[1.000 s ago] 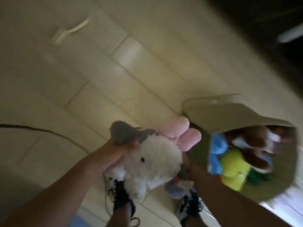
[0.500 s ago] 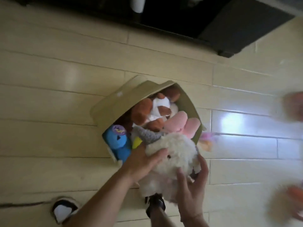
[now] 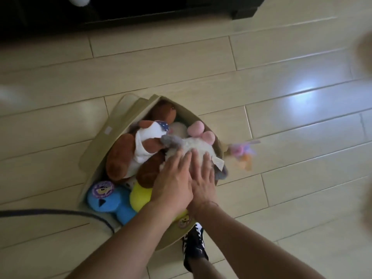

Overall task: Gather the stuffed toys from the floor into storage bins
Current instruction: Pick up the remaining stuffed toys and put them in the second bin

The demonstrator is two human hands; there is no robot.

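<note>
A fluffy white toy [image 3: 196, 148] with a grey ear and a pink bow [image 3: 201, 130] lies on top of the full beige fabric bin [image 3: 104, 143]. My left hand [image 3: 174, 184] and my right hand [image 3: 203, 178] lie side by side, flat on it, fingers straight, pressing it down. Under and beside it sit a brown-and-white dog toy [image 3: 136, 150], a dark brown toy [image 3: 165, 112], a blue toy [image 3: 109, 200] and a yellow toy [image 3: 140, 195].
A small pink-and-orange toy [image 3: 242, 156] lies on the pale wood floor just right of the bin. Dark furniture [image 3: 141, 9] runs along the top. A dark cable [image 3: 60, 212] crosses the floor at lower left. My shoe [image 3: 194, 246] stands by the bin's near side.
The white toy has gone from being held above the bin into it. Both hands went from gripping it to lying flat on top. The view has shifted to look straight down.
</note>
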